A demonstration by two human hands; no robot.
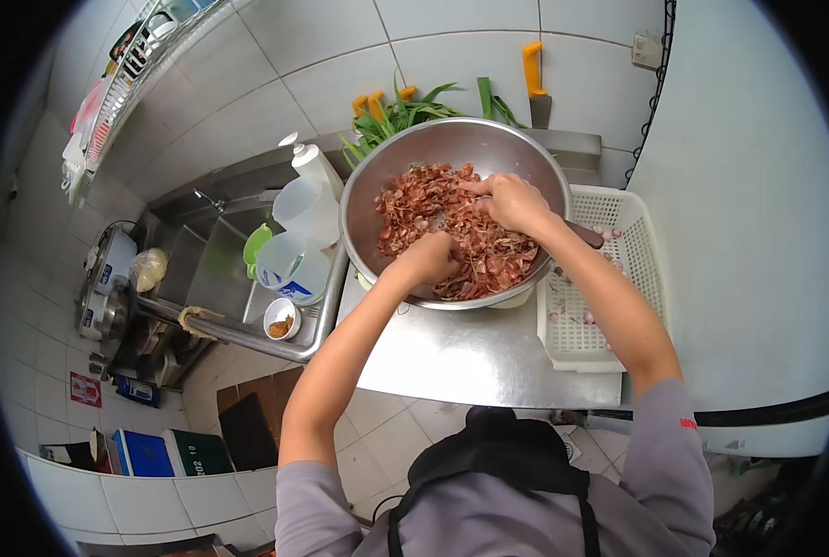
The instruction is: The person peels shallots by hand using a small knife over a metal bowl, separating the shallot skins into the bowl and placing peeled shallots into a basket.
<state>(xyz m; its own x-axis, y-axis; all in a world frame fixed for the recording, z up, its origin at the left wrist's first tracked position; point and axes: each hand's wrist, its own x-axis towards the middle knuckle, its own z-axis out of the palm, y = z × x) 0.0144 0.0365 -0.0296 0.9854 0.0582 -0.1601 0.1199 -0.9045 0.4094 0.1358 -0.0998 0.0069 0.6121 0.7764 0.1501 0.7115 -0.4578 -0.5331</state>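
A large steel bowl (363, 186) stands on the counter, partly filled with reddish-brown papery skins (502, 255) like onion or shallot peelings. My left hand (433, 258) reaches into the near side of the heap, its fingers curled and their tips hidden among the skins. Farther to the right, my right hand (515, 200) is at the heap too, fingers bent and partly closed over the skins. Beside the bowl sits a white plastic basket (651, 260) with several small pinkish bulbs in it. A brown handle (584, 234) sticks out between bowl and basket.
Left of the bowl is a steel sink (210, 260), with plastic jugs (293, 265), a pump bottle (314, 167) and a small white bowl (282, 318) near it. Green leaves (400, 116) and a yellow-handled knife (534, 79) are behind. A pale cabinet surface (739, 232) borders the right.
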